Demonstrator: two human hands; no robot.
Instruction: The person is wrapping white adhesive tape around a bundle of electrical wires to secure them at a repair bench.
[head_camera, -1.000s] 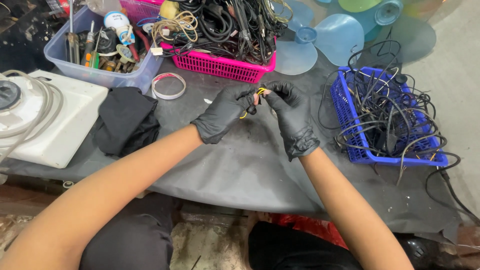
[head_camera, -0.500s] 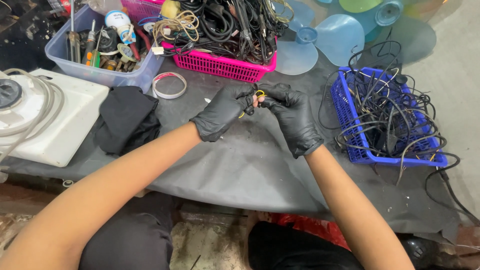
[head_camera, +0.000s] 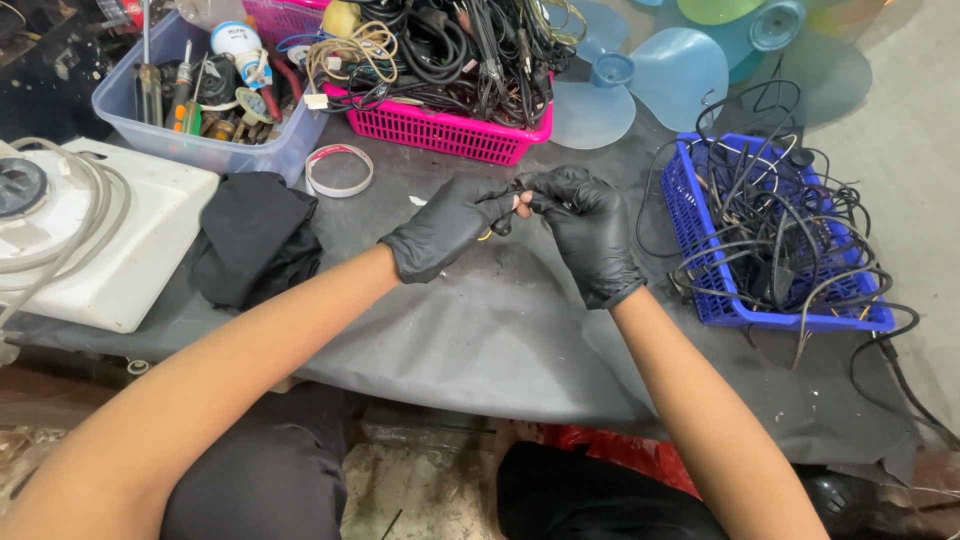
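Still pinched together, left hand (head_camera: 445, 228), right hand (head_camera: 588, 222), gripping perhaps a small yellow wire (head_camera: 486, 235), barely shifted.

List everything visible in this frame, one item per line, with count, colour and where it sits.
work surface: one, dark grey sheet, spans the middle
pink basket: one, top centre, heaped with black cables
blue basket: one, right side, holding tangled black cables
clear tub: one, top left, holding tools and small parts
tape ring: one, white, in front of the tub
black cloth: one, crumpled, left of the hands
white appliance: one, far left, grey hose lying on it
fan blades: several, pale blue, top right
small wire piece: one, pinched between both hands
left hand: black glove
right hand: black glove
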